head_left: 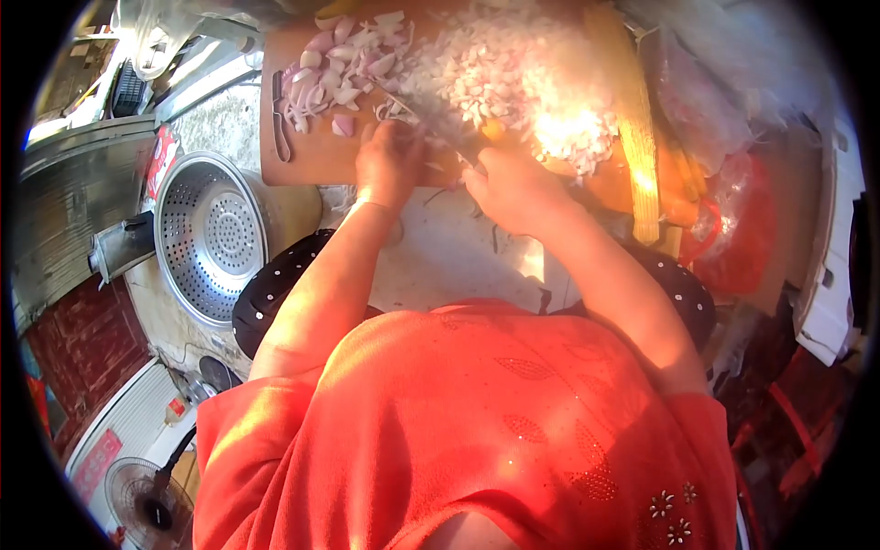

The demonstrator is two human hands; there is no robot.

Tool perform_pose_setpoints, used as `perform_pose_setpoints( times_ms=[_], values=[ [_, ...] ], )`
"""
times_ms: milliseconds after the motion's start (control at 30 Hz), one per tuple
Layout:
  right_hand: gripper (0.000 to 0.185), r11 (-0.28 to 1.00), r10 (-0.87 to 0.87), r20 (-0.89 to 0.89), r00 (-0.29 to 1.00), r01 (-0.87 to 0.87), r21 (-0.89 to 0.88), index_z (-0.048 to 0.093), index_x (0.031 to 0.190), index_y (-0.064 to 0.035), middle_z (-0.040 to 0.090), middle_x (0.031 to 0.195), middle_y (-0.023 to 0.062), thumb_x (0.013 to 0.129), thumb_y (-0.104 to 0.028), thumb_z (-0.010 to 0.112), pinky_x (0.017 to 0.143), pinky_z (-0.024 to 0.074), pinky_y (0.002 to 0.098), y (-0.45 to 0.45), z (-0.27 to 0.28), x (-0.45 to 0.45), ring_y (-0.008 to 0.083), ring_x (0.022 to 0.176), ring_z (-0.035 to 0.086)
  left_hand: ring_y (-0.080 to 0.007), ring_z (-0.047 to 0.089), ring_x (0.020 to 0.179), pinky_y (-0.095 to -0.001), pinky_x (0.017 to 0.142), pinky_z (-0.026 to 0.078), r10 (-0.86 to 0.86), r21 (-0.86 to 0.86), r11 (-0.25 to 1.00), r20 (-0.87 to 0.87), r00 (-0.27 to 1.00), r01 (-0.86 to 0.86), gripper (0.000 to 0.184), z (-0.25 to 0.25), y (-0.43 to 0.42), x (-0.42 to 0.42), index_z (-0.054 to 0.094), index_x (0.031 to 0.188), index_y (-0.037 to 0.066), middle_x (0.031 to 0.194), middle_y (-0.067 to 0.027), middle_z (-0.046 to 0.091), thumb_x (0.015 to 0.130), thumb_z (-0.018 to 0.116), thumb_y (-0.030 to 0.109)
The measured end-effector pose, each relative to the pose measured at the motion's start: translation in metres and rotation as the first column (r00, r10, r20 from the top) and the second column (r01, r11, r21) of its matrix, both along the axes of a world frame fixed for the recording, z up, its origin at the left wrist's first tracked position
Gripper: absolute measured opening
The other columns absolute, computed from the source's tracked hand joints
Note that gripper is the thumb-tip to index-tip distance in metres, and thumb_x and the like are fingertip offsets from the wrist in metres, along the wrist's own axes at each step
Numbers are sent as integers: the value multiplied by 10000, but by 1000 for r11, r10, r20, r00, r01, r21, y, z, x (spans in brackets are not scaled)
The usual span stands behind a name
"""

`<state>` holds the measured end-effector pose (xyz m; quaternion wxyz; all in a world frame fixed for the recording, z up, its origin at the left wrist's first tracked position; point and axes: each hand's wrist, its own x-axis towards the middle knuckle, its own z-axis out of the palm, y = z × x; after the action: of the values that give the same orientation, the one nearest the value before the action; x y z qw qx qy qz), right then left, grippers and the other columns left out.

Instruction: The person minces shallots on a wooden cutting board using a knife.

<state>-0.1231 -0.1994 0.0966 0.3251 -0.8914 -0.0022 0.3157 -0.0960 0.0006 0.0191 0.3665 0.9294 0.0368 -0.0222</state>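
Observation:
A wooden cutting board (316,170) lies in front of me in the head view. My right hand (518,191) is closed round a knife (466,159), whose blade points left and away and is partly blurred. My left hand (389,163) has its fingers bent down on a piece of onion (396,111) at the board's near side, beside the blade. Larger pink-white onion chunks (344,64) lie beyond my left hand. A wide heap of chopped onion (513,78) covers the board's middle and right, with bright sunlight on part of it.
On the left a metal colander (220,234) leans near my knee. A yellow strip (639,137) runs along the board's right side, with clear plastic bags (701,101) and a red bag (741,229) beyond it. A fan (148,500) stands at lower left.

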Motion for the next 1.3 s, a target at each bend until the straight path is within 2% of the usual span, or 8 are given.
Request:
perform_pose_setpoints(
  times_ms=[233, 333, 433, 633, 933, 1133, 1200, 1300],
  values=[
    [415, 997, 7, 38, 999, -10, 81, 619, 989, 4, 676, 977, 240, 979, -395, 503, 858, 505, 509, 1, 9, -2, 430, 955, 648, -335, 676, 882, -412, 809, 544, 19, -23, 1000, -16, 1000, -20, 198, 2, 4, 0, 688, 903, 55, 979, -140, 656, 829, 751, 228],
    [410, 999, 38, -14, 999, -38, 16, 620, 996, 3, 673, 980, 247, 976, -390, 508, 854, 505, 515, 1, 0, 0, 434, 959, 646, -261, 677, 832, -368, 787, 542, -5, -1, 1000, -3, 1000, 5, 162, 2, 6, 4, 694, 897, 32, 907, -110, 668, 799, 750, 148],
    [407, 1000, 22, 2, 1000, -22, 20, 622, 997, 4, 672, 984, 249, 975, -387, 513, 849, 506, 520, 4, 8, -1, 435, 965, 645, -332, 667, 914, -415, 839, 534, 4, -26, 1000, -110, 994, -7, 190, 3, 9, 6, 697, 905, 58, 968, -132, 658, 787, 746, 199],
    [417, 998, 54, -41, 998, -52, 34, 624, 1001, 7, 681, 975, 248, 973, -394, 510, 852, 507, 522, 5, 3, -2, 440, 960, 648, -340, 639, 958, -416, 853, 524, 14, -11, 1000, 92, 996, -13, 197, -5, 9, -4, 689, 901, 47, 1033, -146, 640, 759, 726, 178],
    [417, 996, 73, 12, 997, -73, 60, 620, 1021, 7, 684, 982, 243, 976, -389, 496, 864, 506, 513, 8, 11, -3, 433, 964, 650, -325, 630, 1026, -409, 893, 508, 298, -230, 911, -205, 932, -342, 254, -28, 26, -7, 664, 988, 23, 1110, -161, 616, 776, 707, 156],
    [421, 996, 88, -64, 994, -87, 32, 626, 1023, 12, 682, 987, 246, 974, -384, 491, 874, 507, 504, 10, 19, 0, 422, 975, 650, -300, 650, 935, -395, 857, 518, 300, -211, 916, -205, 931, -342, 231, -21, 23, -3, 653, 969, 17, 988, -144, 650, 781, 698, 143],
    [423, 991, 117, -11, 993, -116, 69, 630, 1027, 15, 682, 994, 250, 974, -379, 487, 881, 507, 503, 11, 21, -2, 423, 976, 652, -253, 659, 860, -372, 795, 528, 334, -402, 794, -339, 880, -456, 189, -14, 19, -5, 620, 922, 13, 878, -121, 659, 789, 682, 133],
    [421, 991, 133, -76, 988, -131, 23, 633, 1037, 17, 682, 996, 254, 972, -373, 489, 886, 505, 507, 11, 12, 0, 426, 981, 651, -206, 648, 818, -346, 747, 522, 386, -253, 861, -243, 890, -442, 166, -26, 23, -6, 582, 875, 17, 833, -109, 659, 797, 672, 131]
  ],
)
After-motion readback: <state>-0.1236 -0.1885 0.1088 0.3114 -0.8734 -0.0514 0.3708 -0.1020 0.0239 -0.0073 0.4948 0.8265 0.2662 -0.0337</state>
